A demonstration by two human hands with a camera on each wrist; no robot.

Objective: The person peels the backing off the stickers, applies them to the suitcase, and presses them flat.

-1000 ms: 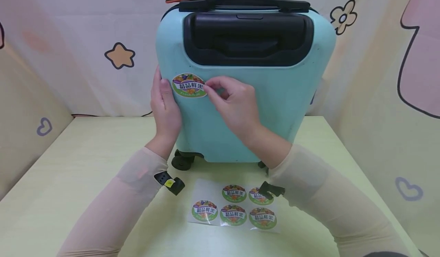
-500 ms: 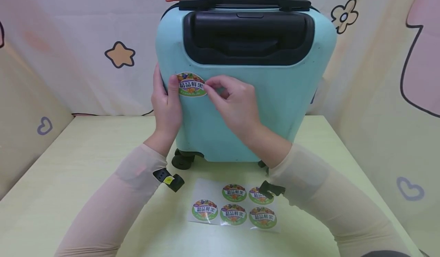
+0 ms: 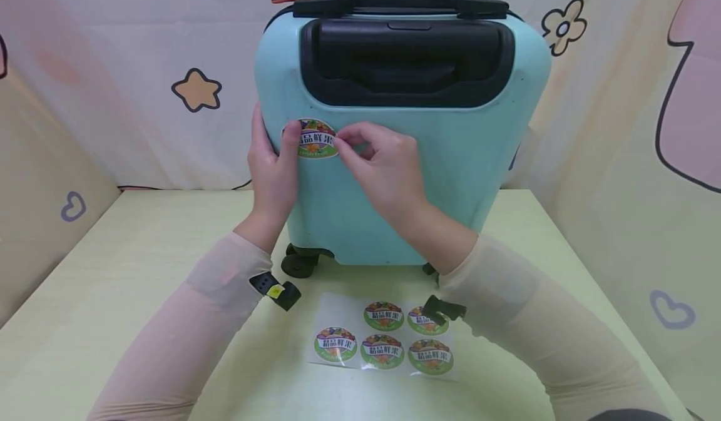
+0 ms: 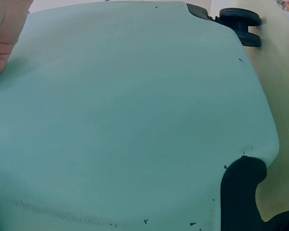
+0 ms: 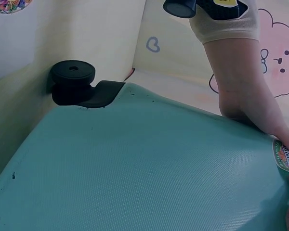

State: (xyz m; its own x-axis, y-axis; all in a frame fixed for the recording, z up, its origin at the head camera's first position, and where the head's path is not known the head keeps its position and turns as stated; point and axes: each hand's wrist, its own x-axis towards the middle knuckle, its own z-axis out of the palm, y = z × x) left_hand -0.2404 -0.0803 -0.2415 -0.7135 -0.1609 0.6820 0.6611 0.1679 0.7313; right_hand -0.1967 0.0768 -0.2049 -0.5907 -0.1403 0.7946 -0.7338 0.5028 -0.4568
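A light-blue suitcase [image 3: 360, 189] stands upright, its black handle recess towards the top. On its upper left face is an oval fruit sticker [image 3: 317, 142] with a colourful top and green bottom. My left hand [image 3: 274, 174] lies along the suitcase's left side, the straight thumb pressing over the sticker's left part. At the sticker's right edge my right hand [image 3: 388, 171] pinches it between thumb and index finger, the other fingers curled in. In the right wrist view, the sticker [image 5: 284, 156] shows between both hands, near the suitcase's edge.
A sticker sheet [image 3: 338, 308] with several matching oval stickers lies on the table [image 3: 169, 252] before the suitcase. Black wheels [image 3: 298, 264] support the suitcase. A patterned cloth backdrop [image 3: 141, 45] rises behind and at both sides.
My left thumb has moved right from the sticker's left edge onto its printed face, covering its left part. The right hand keeps pinching the right edge, nearly still.
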